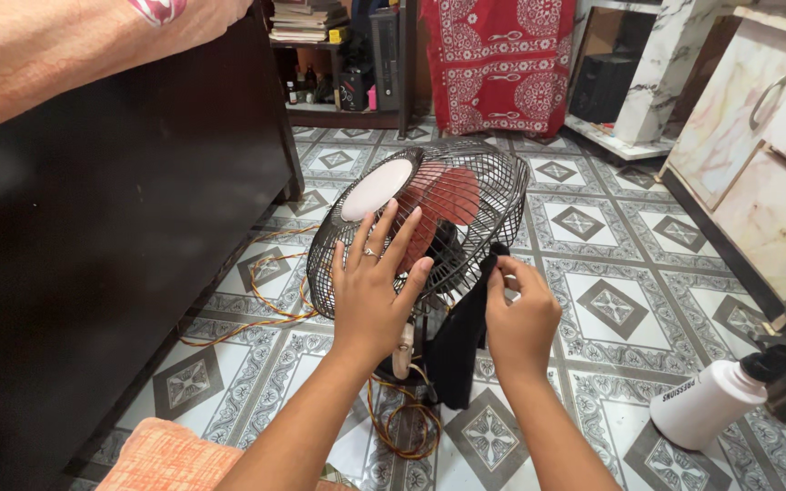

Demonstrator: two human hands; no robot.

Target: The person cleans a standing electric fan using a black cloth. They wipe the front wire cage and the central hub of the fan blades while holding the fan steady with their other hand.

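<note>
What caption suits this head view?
Left hand flat on a black fan guard; right hand pinching a black cloth.

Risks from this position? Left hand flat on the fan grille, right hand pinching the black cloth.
1. The left hand presses the fan grille; fingertips could poke through toward the red blades.
2. The black cloth held by the right hand may snag on the wires.
3. The orange cord loops on the tiled floor nearby: a possible trip or tug.
</note>
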